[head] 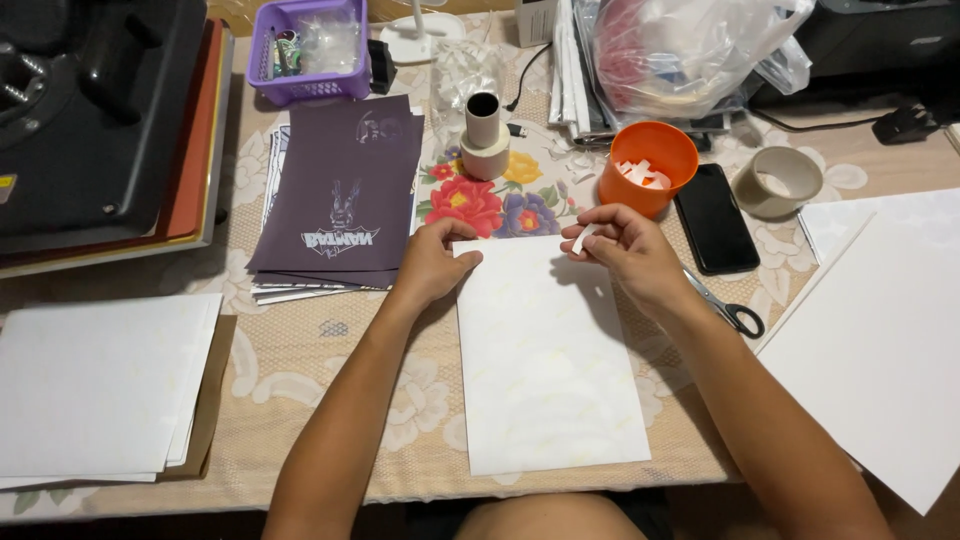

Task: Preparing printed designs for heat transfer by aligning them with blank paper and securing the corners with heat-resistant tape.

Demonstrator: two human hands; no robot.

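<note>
Fingers of the right hand [625, 250] pinch a white strip [582, 238]; left hand [435, 262] fingers curl, pressing the white sheet's [550, 370] corner.

My table [330, 400] wears a beige floral cloth. Beyond my grip stand an orange cup [648, 165] and purple basket [305, 50]; far left, a black press [95, 110]. Light is warm and even.

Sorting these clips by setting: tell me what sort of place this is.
Probably a small home craft or print workspace. A heat press stands at the far left of a table under a floral cloth, beside stacked printed dark sheets; scissors and tape rolls lie near the hands.
</note>
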